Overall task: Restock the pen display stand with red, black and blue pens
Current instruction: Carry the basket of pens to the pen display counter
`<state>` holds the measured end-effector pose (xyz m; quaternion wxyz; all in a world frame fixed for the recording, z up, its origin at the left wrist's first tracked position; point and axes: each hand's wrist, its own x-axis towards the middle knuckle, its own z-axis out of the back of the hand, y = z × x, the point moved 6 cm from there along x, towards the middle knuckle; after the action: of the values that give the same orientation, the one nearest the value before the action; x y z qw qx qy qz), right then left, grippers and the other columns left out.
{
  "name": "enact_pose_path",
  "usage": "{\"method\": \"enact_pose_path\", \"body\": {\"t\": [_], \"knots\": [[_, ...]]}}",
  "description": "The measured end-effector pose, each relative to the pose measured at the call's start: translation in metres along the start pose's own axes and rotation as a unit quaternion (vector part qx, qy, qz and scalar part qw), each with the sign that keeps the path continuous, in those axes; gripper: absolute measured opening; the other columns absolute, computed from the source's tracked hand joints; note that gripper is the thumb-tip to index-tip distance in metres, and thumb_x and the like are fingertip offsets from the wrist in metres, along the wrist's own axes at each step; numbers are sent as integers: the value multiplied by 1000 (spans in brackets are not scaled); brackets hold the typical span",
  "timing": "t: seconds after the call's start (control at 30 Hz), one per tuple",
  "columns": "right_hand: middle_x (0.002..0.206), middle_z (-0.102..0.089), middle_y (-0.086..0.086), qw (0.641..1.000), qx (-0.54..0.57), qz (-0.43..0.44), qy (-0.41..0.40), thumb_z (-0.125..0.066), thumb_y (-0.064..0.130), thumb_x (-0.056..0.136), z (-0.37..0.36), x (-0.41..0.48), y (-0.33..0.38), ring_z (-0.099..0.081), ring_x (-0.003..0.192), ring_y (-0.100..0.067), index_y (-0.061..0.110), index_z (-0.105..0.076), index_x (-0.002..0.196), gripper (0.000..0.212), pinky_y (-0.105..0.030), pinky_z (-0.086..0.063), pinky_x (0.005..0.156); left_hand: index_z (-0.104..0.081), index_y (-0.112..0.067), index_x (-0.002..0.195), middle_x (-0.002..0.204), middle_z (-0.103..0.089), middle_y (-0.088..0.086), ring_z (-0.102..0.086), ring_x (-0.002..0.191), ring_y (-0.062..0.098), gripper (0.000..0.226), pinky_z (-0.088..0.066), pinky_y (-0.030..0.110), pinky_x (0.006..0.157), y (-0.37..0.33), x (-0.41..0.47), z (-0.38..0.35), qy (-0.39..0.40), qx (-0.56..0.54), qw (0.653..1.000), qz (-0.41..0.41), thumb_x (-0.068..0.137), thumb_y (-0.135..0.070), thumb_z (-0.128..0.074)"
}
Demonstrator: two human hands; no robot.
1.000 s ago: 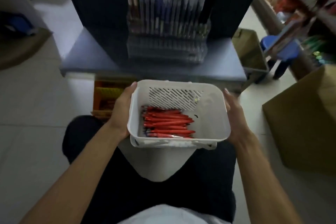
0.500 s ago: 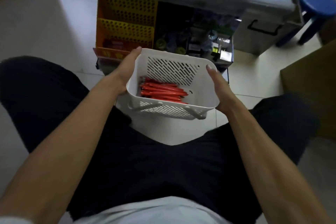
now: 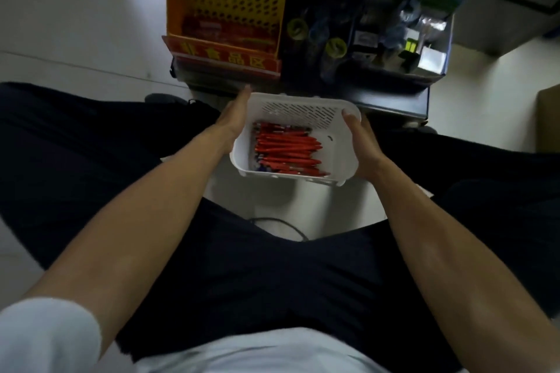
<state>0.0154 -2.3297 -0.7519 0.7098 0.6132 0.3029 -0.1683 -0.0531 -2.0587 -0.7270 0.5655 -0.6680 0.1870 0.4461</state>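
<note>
Head view: your left hand (image 3: 233, 118) and right hand (image 3: 362, 145) grasp opposite sides of a white slotted plastic basket (image 3: 339, 157), low between your knees. Smooth red pens (image 3: 286, 150) lie sideways inside. Beyond stands an orange perforated rack (image 3: 224, 6).

One white plastic basket (image 3: 339, 157) holds a pile of red pens (image 3: 288, 148), too overlapped to count exactly. Two hands grip it: left hand (image 3: 233, 118), right hand (image 3: 360, 145).

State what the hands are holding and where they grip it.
Both hands hold the white basket of red pens: left hand on its left side, right hand on its right side.
</note>
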Motion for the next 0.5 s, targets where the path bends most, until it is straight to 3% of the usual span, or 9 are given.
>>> {"method": "enact_pose_path", "body": {"t": [0.1, 0.13, 0.2, 0.27, 0.33, 0.43, 0.5], "knots": [[126, -64, -1, 998, -51, 5, -41, -66, 56, 85, -6, -1, -6, -66, 111, -24, 42, -53, 122, 42, -50, -54, 97, -44, -18, 146, 147, -51, 10, -51, 133, 32, 74, -47, 46, 103, 7, 2, -11, 23, -5, 1000, 17, 92, -69, -45], [127, -63, -1, 997, -62, 2, -54, -65, 51, 90, -6, 1, -13, -64, 113, -24, 41, -51, 124, 38, -49, -53, 98, -44, -17, 146, 145, -52, 10, -52, 132, 31, 73, -47, 45, 101, 12, 7, -12, 23, -1, 999, 23, 93, -67, -44], [131, -59, -4, 995, -67, -34, -68, -63, 48, 93, -4, 7, -32, -61, 117, -27, 31, -47, 136, 49, -48, -52, 99, -45, -18, 145, 139, -56, 5, -56, 125, 26, 80, -45, 45, 105, 27, 25, -10, 34, 29, 998, 42, 88, -74, -46], [140, -53, -6, 991, -64, -86, -76, -63, 51, 92, -5, 10, -52, -57, 123, -30, 28, -39, 147, 64, -47, -50, 102, -54, -20, 141, 136, -61, 12, -61, 120, 32, 92, -43, 50, 108, 55, 59, -4, 48, 45, 995, 70, 73, -83, -50], [153, -41, -7, 986, -83, -114, -84, -62, 52, 92, -5, 15, -64, -48, 134, -31, 28, -29, 155, 75, -47, -44, 108, -63, -18, 130, 122, -69, 19, -67, 111, 38, 83, -47, 53, 103, 77, 79, -1, 60, 55, 993, 85, 77, -80, -48], [160, -28, -7, 979, -171, -77, -82, -66, 45, 92, -13, 23, -63, -37, 142, -29, 24, -23, 157, 81, -44, -37, 115, -63, -16, 128, 114, -72, 19, -69, 105, 38, 71, -50, 55, 100, 74, 71, -2, 49, 33, 994, 90, 86, -72, -46], [157, -28, -9, 956, -269, -6, -119, -67, 38, 92, -17, 25, -52, -32, 143, -29, 17, -28, 154, 77, -43, -34, 114, -61, -17, 130, 114, -72, 18, -70, 104, 37, 72, -50, 56, 99, 74, 73, -5, 49, 15, 994, 93, 84, -70, -48]]}}
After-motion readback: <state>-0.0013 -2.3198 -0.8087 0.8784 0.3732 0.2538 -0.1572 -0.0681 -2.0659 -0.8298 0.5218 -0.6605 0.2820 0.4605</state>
